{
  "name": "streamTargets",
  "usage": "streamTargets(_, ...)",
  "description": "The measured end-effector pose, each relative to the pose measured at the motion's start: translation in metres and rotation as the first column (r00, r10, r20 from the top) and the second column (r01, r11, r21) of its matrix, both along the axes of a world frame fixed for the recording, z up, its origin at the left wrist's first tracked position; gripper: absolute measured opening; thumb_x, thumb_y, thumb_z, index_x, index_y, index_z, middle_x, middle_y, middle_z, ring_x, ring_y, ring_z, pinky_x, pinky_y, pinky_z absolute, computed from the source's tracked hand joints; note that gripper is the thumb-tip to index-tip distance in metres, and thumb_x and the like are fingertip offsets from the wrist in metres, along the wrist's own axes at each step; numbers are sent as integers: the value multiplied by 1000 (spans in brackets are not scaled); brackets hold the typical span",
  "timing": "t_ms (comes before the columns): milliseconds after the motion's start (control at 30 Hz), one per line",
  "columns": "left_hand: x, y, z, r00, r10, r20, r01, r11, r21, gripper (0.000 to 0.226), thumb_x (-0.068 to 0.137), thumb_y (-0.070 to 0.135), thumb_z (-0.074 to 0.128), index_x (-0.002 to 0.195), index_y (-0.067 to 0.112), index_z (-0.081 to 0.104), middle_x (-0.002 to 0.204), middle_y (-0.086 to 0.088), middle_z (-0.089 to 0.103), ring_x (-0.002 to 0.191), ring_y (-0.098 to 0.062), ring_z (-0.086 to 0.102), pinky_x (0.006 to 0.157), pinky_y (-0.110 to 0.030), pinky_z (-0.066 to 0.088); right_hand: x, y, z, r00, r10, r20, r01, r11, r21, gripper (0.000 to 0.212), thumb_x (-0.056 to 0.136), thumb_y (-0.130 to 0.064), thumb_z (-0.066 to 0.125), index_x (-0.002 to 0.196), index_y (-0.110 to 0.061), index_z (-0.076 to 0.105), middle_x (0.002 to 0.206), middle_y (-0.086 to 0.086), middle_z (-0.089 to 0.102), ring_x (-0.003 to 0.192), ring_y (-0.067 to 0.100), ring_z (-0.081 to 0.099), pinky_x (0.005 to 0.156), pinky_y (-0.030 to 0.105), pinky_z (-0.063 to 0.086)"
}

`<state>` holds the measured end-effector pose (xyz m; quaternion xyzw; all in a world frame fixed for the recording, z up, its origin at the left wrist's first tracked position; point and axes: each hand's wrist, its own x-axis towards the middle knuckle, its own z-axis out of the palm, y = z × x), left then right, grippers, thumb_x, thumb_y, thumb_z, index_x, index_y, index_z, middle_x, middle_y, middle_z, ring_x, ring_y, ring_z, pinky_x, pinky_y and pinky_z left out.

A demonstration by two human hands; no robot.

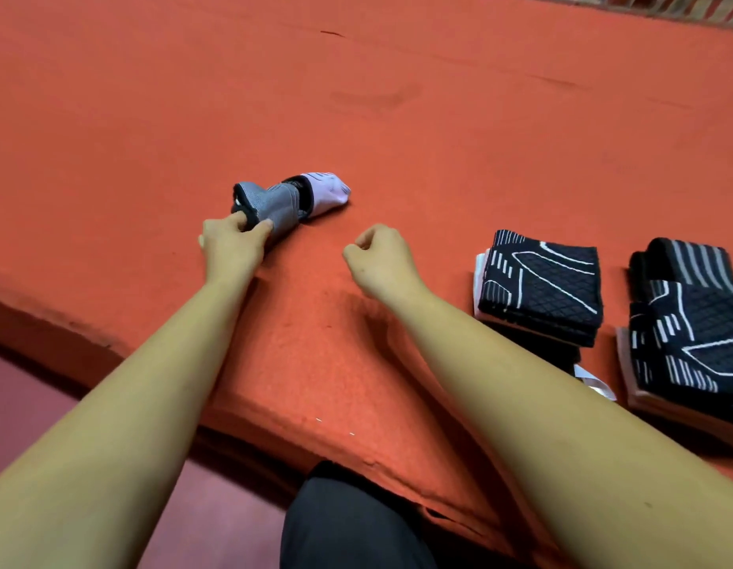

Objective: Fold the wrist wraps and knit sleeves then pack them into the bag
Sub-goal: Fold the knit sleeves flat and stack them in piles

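Watching through the head view, I see the left hand [229, 244] grasping the near end of a grey ribbed wrist wrap [274, 199]. Its thumb and forefinger pinch the dark-edged opening, and the other fingers are curled under. The wrap lies on the orange bench [397, 117], angled away to the right. A pale lilac-white piece [330, 190] sticks out of its far end past a black lining; I cannot tell whether this is part of the same wrap or a separate one.

The right hand [379, 256] is clenched into a loose fist, thumb against the forefinger, with nothing in it. It sits to the right of the wrap, apart from it, low over the bench; I cannot tell whether it touches the surface.

Further right, near the bench's front edge, is a stack of folded black knit sleeves [541, 285] patterned with white lines and dashes. A white label [595, 384] pokes out at its near corner. Just beside it, at the frame's right edge, is a second stack [693, 342] of the same kind, with a black-and-grey striped wrap [693, 260] resting on its far part.

Below the bench edge I see a dark trouser knee [348, 523] and a maroon floor [28, 404].
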<state>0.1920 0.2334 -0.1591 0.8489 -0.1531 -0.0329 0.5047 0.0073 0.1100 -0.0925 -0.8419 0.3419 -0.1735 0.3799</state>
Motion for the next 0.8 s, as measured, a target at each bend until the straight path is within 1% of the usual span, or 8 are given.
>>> streamTargets(67,-34,5,24,995,-76,65,77,997,-24,27,74,50,65,87,27,71,109,-7,62,105,-23,63,86,-45,57,-6,-7,0,998,-26,50,24,998,50,10,84,-17,58,87,-10,65,83,7,66,88,29,65,79,34,51)
streamTargets(133,-70,10,40,970,-136,203,156,984,-88,9,85,27,68,90,20,66,114,-2,47,101,1,55,82,-17,52,-17,-12,6,990,-55,134,37,991,131,9,86,-20,59,88,-13,65,85,2,66,90,25,67,82,35,53)
streamTargets(167,-88,15,46,945,-165,283,202,973,-108,6,86,19,67,92,18,65,114,-2,45,99,5,51,84,-10,45,-24,-12,10,978,-73,194,29,976,218,8,87,-21,60,85,-15,63,83,0,66,86,25,69,82,39,56)
streamTargets(267,-137,28,54,846,-313,431,385,918,-90,18,85,13,67,103,10,71,119,-5,50,110,-6,51,100,-15,39,-58,4,28,953,-99,285,-74,839,540,15,97,-27,57,90,-14,58,94,8,64,75,23,68,73,42,58)
streamTargets(333,-166,30,50,794,-399,459,473,879,-55,21,85,14,69,105,9,73,126,-9,50,120,-15,49,107,-26,39,-88,13,34,958,-98,269,-95,777,623,26,99,-35,55,101,-9,60,103,14,66,77,23,67,76,45,59)
streamTargets(500,-236,37,45,785,-431,446,509,858,-66,20,81,33,74,100,38,73,145,4,34,137,-21,31,112,-31,27,-166,30,24,913,-223,343,-75,733,677,31,94,-38,62,95,-8,68,99,15,71,89,24,70,82,47,58)
streamTargets(700,-297,32,32,754,-585,299,636,764,-109,22,79,47,69,100,39,69,140,8,38,137,-19,38,111,-32,34,-231,49,-11,878,-292,380,18,812,584,7,86,-6,69,82,-5,75,90,14,75,85,22,69,90,57,54)
streamTargets(800,-315,33,31,755,-618,219,652,743,-153,18,81,48,69,92,34,72,130,7,46,131,-18,45,108,-26,36,-240,53,-17,875,-312,370,28,796,605,21,89,-24,70,84,-4,75,90,19,74,86,28,70,90,56,55)
